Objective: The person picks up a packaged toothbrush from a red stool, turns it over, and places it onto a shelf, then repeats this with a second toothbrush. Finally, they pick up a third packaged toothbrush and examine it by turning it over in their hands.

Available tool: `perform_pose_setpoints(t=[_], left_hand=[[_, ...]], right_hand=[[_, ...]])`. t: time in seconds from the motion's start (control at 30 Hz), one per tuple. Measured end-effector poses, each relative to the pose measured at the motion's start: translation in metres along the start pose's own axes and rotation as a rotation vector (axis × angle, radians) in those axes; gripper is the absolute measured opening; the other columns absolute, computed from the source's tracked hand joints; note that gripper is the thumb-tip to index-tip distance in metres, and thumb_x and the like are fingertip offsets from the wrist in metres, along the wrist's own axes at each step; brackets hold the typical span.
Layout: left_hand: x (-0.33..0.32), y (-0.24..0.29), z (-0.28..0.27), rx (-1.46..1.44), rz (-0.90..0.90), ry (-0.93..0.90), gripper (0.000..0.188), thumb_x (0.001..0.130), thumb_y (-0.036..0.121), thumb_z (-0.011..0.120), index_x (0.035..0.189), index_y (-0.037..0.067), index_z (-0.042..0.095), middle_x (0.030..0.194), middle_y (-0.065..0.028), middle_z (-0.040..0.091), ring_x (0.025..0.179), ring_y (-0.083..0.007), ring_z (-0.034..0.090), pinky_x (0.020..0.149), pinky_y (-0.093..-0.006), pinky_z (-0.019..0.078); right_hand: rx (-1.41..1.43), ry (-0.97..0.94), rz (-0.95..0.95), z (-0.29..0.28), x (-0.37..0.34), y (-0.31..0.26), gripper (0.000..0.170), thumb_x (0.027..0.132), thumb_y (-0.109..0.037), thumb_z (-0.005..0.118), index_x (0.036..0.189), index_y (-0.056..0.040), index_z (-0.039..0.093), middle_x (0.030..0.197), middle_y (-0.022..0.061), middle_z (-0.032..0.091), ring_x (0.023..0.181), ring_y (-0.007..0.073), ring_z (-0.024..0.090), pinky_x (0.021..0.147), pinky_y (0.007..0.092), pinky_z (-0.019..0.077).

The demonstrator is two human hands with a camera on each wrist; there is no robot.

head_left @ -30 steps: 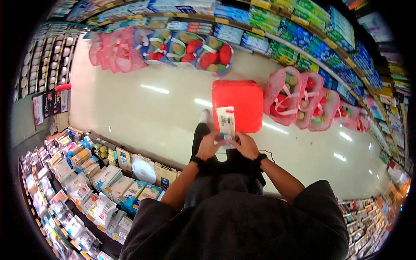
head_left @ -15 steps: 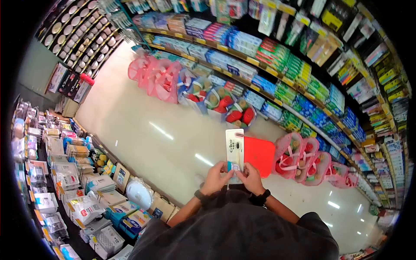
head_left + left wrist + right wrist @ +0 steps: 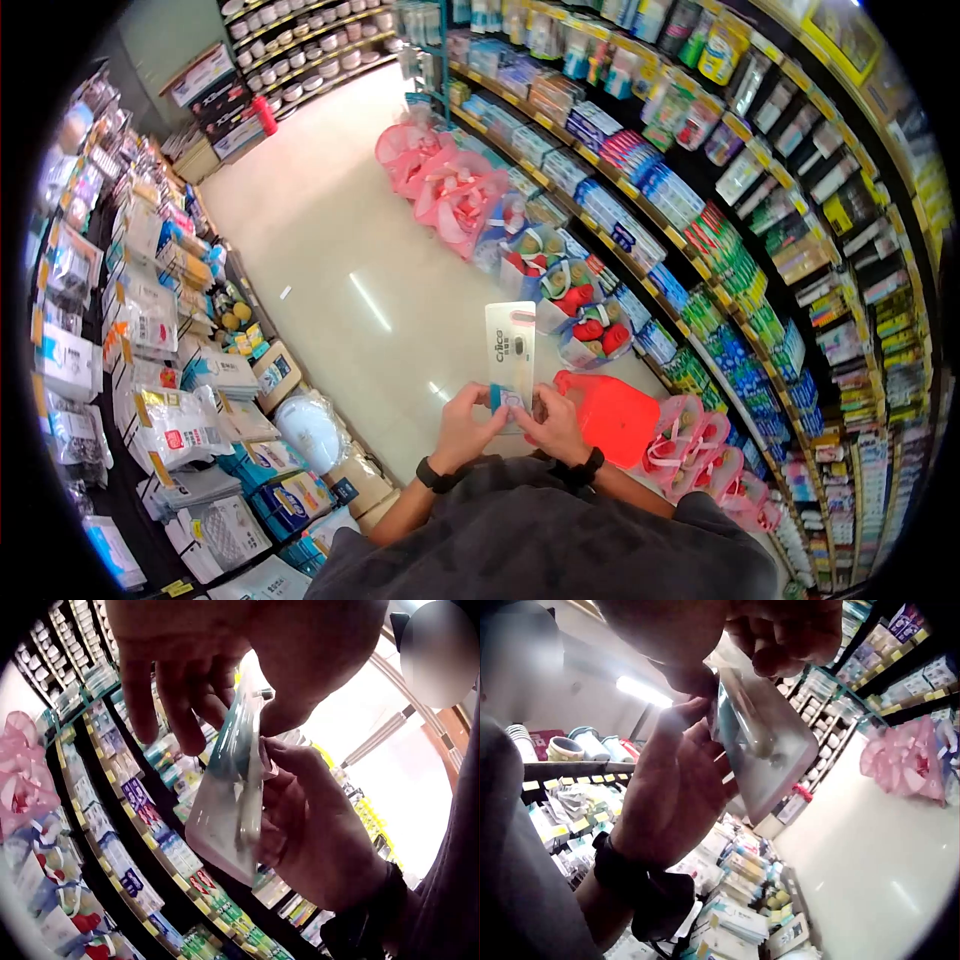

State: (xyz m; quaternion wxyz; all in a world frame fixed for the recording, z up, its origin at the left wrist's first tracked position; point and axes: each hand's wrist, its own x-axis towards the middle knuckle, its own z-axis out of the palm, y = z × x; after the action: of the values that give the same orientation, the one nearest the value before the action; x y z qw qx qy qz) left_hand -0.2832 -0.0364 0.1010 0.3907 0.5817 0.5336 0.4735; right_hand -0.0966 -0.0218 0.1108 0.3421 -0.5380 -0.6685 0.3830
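Black-banded left hand [image 3: 464,432]: pinches the near left edge of the pack [image 3: 511,345].
Right hand [image 3: 555,426]: pinches its near right edge.
Pack: white and teal, between both hands, far end pointing away.
Red plastic item [image 3: 612,422]: on the floor [image 3: 330,240], right.
Pink bags [image 3: 458,202]: farther, beside the shelves [image 3: 600,165].

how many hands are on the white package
2: in the head view, the left hand is at the package's lower left edge, the right hand at its lower right. Some fingers are partly hidden, but both hands show.
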Motion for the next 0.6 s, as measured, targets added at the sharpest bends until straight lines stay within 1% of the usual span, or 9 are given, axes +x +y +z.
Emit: perform_pose_setpoints(t=[0.07, 0.13, 0.17, 0.27, 0.37, 0.47, 0.57, 0.6], left_hand=[[0.000, -0.001, -0.021, 0.013, -0.002, 0.054, 0.026, 0.083, 0.013, 0.080, 0.100, 0.000, 0.067, 0.091, -0.0117, 0.069, 0.083, -0.0219, 0.067, 0.077, -0.0328, 0.0536], [0.002, -0.003, -0.040, 0.010, 0.011, 0.107, 0.025, 0.083, 0.013, 0.079, 0.100, 0.000, 0.067, 0.090, -0.0115, 0.069, 0.083, -0.0217, 0.066, 0.077, -0.0327, 0.0534], [0.004, -0.004, -0.046, 0.007, 0.018, 0.132, 0.025, 0.083, 0.013, 0.079, 0.100, 0.000, 0.067, 0.090, -0.0114, 0.069, 0.083, -0.0216, 0.066, 0.077, -0.0327, 0.0533], [0.013, -0.005, -0.057, -0.018, 0.015, 0.206, 0.022, 0.083, 0.014, 0.079, 0.093, -0.001, 0.065, 0.086, -0.0107, 0.069, 0.080, -0.0204, 0.066, 0.076, -0.0325, 0.0524], [0.030, -0.002, -0.067, 0.005, -0.002, 0.238, 0.022, 0.082, 0.014, 0.078, 0.093, 0.000, 0.065, 0.085, -0.0109, 0.068, 0.079, -0.0207, 0.066, 0.076, -0.0327, 0.0522], [0.055, -0.013, -0.071, 0.015, 0.012, 0.268, 0.022, 0.082, 0.014, 0.079, 0.093, 0.000, 0.065, 0.085, -0.0109, 0.068, 0.079, -0.0210, 0.066, 0.075, -0.0330, 0.0521], [0.087, -0.025, -0.081, 0.072, 0.006, 0.254, 0.026, 0.081, 0.013, 0.080, 0.099, 0.001, 0.066, 0.088, -0.0113, 0.068, 0.082, -0.0212, 0.066, 0.076, -0.0327, 0.0533], [0.100, -0.029, -0.084, 0.074, 0.020, 0.268, 0.025, 0.082, 0.013, 0.080, 0.097, 0.000, 0.066, 0.088, -0.0110, 0.068, 0.081, -0.0207, 0.066, 0.076, -0.0327, 0.0532]], right_hand=[[-0.011, -0.013, -0.062, 0.019, 0.013, -0.010, 0.033, 0.088, -0.029, 0.080, 0.092, -0.0014, 0.061, 0.069, 0.0094, 0.054, 0.057, 0.0218, 0.053, 0.054, 0.0362, 0.0445], [-0.026, -0.062, -0.074, 0.031, 0.026, -0.025, 0.034, 0.087, -0.028, 0.080, 0.089, -0.0015, 0.059, 0.068, 0.0105, 0.053, 0.055, 0.0233, 0.053, 0.053, 0.0374, 0.0440], [-0.036, -0.084, -0.079, 0.035, 0.033, -0.030, 0.034, 0.087, -0.028, 0.080, 0.087, -0.0016, 0.058, 0.067, 0.0110, 0.052, 0.055, 0.0241, 0.053, 0.053, 0.0380, 0.0438], [-0.080, -0.120, -0.130, 0.044, 0.054, -0.037, 0.035, 0.085, -0.026, 0.080, 0.084, -0.0016, 0.055, 0.067, 0.0119, 0.051, 0.055, 0.0251, 0.053, 0.052, 0.0389, 0.0429], [-0.090, -0.106, -0.181, 0.048, 0.077, -0.050, 0.035, 0.084, -0.026, 0.080, 0.082, -0.0015, 0.055, 0.066, 0.0123, 0.050, 0.054, 0.0261, 0.052, 0.052, 0.0395, 0.0426], [-0.065, -0.093, -0.259, 0.056, 0.107, -0.040, 0.032, 0.084, -0.018, 0.079, 0.080, -0.0022, 0.052, 0.062, 0.0050, 0.048, 0.052, 0.0148, 0.046, 0.049, 0.0317, 0.0365], [-0.047, -0.124, -0.306, 0.064, 0.147, -0.030, 0.032, 0.083, -0.019, 0.080, 0.081, -0.0016, 0.053, 0.063, 0.0058, 0.049, 0.052, 0.0162, 0.046, 0.049, 0.0314, 0.0370], [-0.032, -0.126, -0.309, 0.065, 0.161, -0.029, 0.032, 0.083, -0.019, 0.080, 0.082, -0.0015, 0.054, 0.063, 0.0060, 0.050, 0.051, 0.0164, 0.046, 0.050, 0.0315, 0.0375]])
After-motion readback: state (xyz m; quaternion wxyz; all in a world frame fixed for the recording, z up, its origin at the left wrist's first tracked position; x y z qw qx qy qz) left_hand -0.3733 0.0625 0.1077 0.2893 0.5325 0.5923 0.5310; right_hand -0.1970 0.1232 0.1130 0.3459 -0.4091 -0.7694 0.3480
